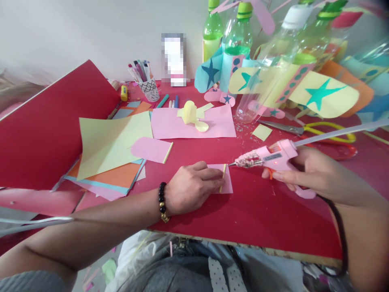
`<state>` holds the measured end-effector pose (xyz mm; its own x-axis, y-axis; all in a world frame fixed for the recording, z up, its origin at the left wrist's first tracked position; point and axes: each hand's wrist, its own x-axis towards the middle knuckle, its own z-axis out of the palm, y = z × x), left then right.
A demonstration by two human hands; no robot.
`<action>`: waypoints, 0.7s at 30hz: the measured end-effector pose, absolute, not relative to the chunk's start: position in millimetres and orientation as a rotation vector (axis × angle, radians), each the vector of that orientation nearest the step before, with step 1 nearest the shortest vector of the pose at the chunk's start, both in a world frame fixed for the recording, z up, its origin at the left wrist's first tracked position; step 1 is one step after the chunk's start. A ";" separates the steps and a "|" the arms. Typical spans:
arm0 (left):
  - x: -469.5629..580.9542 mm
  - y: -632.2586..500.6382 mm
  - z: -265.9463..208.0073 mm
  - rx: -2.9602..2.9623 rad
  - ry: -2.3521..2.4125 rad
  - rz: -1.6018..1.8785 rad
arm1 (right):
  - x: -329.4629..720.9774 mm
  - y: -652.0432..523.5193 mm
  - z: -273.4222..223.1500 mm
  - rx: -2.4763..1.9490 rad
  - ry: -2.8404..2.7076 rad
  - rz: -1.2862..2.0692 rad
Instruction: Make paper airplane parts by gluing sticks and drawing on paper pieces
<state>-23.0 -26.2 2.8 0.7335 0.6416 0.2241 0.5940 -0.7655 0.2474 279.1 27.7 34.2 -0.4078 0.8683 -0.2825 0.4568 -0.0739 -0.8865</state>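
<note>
Fingers (211, 173) of the left hand (190, 188) lie outstretched rather than clenched, resting on a small pink paper piece (228, 185) and reaching across the narrow yellow strip (225, 170) near its right end. The right hand (316, 174) grips a pink hot glue gun (281, 156), fingers curled around its handle by the orange trigger (270, 174); whether the trigger is squeezed, I cannot tell. Its nozzle points left at the upper end of the strip, touching or just beside it. A translucent glue stick (334, 133) juts from the back of the gun.

The pink piece lies flat on the red tabletop (273, 223), near its front edge. Beyond the left hand is a rounded pink cutout (148, 149) with another yellow strip along its right edge. Behind the glue gun are yellow-handled scissors (293, 129) and a yellow paper square (261, 132).
</note>
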 end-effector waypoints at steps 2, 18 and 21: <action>-22.7 -26.5 2.9 2.824 0.996 0.398 | 279.2 27.5 34.6 -1.415 -1.837 1.477; -20.3 -28.6 6.3 3.007 0.960 0.210 | 277.3 27.0 38.3 -1.388 -1.853 1.452; -20.0 -27.6 5.3 2.977 0.952 0.192 | 279.5 28.2 36.3 -1.448 -1.865 1.450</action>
<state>-20.0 -27.6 5.3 0.8077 0.5787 0.1133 0.5774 -0.8151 0.0474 279.5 28.2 36.3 -0.4042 0.8693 -0.2845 0.4903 -0.0566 -0.8697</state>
